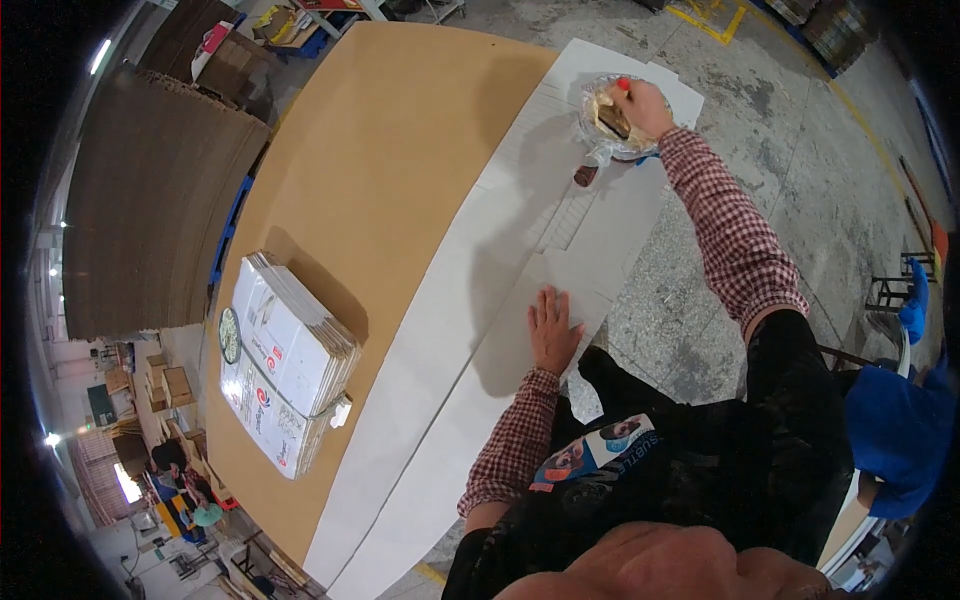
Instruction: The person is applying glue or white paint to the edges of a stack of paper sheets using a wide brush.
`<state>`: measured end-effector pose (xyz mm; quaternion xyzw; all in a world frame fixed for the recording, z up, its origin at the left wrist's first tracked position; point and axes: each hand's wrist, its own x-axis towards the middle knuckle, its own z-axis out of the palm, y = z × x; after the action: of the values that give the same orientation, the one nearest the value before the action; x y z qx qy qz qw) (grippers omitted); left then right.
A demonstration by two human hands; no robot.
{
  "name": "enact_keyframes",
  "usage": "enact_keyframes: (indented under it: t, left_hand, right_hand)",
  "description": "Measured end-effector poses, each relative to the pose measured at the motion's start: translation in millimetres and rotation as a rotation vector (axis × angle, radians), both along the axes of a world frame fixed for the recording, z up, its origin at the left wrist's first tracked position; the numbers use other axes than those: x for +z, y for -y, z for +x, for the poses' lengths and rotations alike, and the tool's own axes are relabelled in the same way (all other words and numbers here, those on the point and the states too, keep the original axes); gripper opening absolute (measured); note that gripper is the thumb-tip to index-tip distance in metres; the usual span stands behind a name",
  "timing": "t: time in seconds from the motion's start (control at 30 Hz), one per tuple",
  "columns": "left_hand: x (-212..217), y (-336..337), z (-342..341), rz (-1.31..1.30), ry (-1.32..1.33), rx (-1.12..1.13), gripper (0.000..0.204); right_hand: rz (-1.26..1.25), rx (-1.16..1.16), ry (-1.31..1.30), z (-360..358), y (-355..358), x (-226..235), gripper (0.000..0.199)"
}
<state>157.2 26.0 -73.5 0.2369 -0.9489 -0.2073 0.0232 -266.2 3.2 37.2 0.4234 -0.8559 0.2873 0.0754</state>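
My left hand [553, 328] lies flat, fingers apart, on a long white die-cut cardboard sheet [470, 330] that runs along the near edge of a big brown board stack [370, 170]. My right hand [638, 106] reaches far out and grips a brush [612, 118] inside a round bowl lined with clear plastic [600, 135], which sits on the far end of the white sheet. Both sleeves are red-checked.
A tied bundle of flat printed white boxes [285, 360] rests on the brown board at the left. Tall stacks of brown corrugated board [150, 200] stand beyond it. Concrete floor [790, 150] with yellow lines lies to the right; a blue seat [900, 430] is nearby.
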Motion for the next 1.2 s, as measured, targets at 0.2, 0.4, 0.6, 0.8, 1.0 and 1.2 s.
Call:
enact_keyframes:
  t: [0.2, 0.4, 0.6, 0.8, 1.0, 1.2]
  left_hand:
    - [-3.2, 4.4, 3.1, -0.002, 0.007, -0.016, 0.072]
    - [-6.6, 4.5, -1.7, 0.006, -0.032, -0.039, 0.071]
    - [-6.4, 5.7, 11.5, 0.01, -0.04, -0.03, 0.069]
    - [-20.1, 11.9, 16.9, 0.053, -0.131, -0.005, 0.067]
    - [-2.1, 8.2, 22.9, -0.009, -0.145, -0.01, 0.073]
    - [-3.6, -1.4, 33.6, -0.019, -0.121, -0.055, 0.083]
  right_hand:
    - [-0.137, 0.014, 0.431, -42.7, -16.5, 19.8, 0.048]
    - [-0.12, 0.014, 0.341, -68.9, -28.0, 24.2, 0.047]
    - [0.272, -0.031, -0.13, -44.9, -15.2, 46.0, 0.046]
    - [0.07, 0.125, -0.099, -5.7, -7.7, 26.1, 0.033]
    - [0.043, 0.185, -0.131, 3.2, -18.6, 52.9, 0.028]
    - [-0.477, -0.151, 0.345, 37.7, -84.5, 74.8, 0.03]
